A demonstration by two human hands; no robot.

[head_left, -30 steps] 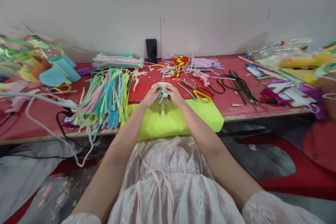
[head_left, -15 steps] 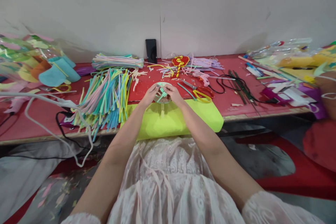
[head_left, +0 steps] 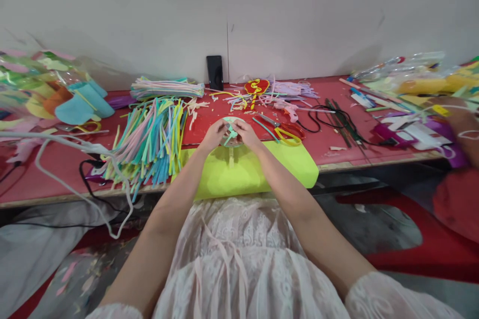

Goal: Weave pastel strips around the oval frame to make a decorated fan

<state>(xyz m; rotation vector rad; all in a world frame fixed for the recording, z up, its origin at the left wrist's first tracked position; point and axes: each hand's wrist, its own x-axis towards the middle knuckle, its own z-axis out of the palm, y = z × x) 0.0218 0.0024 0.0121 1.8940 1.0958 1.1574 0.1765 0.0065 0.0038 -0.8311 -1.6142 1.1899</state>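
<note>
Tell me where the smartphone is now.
In the head view, the smartphone stands against the white partition, left of centre, just right of the back bundle of pipe cleaners.

- No word, number or brand can be read anywhere in the scene.
- Far, just right of the middle: the red piece [head_left: 257,86] bears raised yellow strokes that curl somewhat like an S; whether they form a letter cannot be told.
- Right: a yellow tag [head_left: 440,110] sits on a white cord [head_left: 462,107]; any print on it is too small and blurred to read.
- Near left: the purple box [head_left: 96,173] carries small pale marks, too blurred to tell as text or symbols.
</note>
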